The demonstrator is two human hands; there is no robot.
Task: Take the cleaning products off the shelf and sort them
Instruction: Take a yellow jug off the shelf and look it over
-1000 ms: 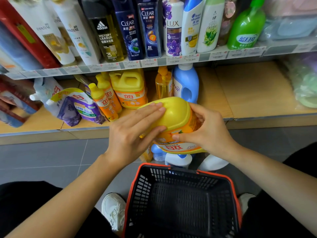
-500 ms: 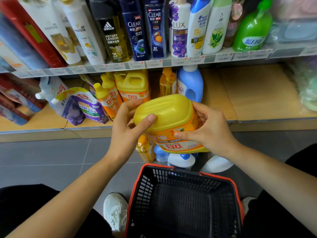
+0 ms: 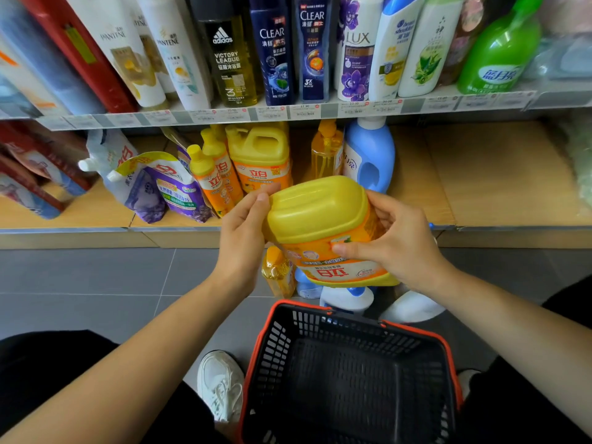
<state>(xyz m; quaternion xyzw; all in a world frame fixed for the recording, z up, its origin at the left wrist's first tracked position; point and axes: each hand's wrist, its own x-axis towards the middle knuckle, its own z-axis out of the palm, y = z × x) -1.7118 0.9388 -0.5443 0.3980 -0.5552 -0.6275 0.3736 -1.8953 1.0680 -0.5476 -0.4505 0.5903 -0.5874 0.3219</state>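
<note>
Yellow detergent jug [image 3: 323, 229] sits between both hands in the air, in front of the lower shelf [image 3: 480, 200] and above the far rim of the black basket [image 3: 346, 376] with its orange edge. It is tipped over, its base turned up toward the camera and its orange label reading upside down. The left hand [image 3: 243, 238] comes in from the lower left with the forearm angled up; the wrist is bent, the fingers curl behind the jug's left edge and the thumb presses on the near corner of the base. The right hand [image 3: 400, 245] reaches in from the lower right, fingers wrapped over the right side and the thumb lying flat across the label, so each hand clamps one side of the jug. How far the left fingers reach behind it cannot be told, as the jug hides them. On the shelf behind stand a second yellow jug [image 3: 259, 155], two slim orange bottles [image 3: 211, 177], a blue bottle [image 3: 371, 155] and soft refill pouches [image 3: 153, 187]. More bottles stand on the grey floor [image 3: 96, 283] just beyond the basket, partly hidden by the held jug.
</note>
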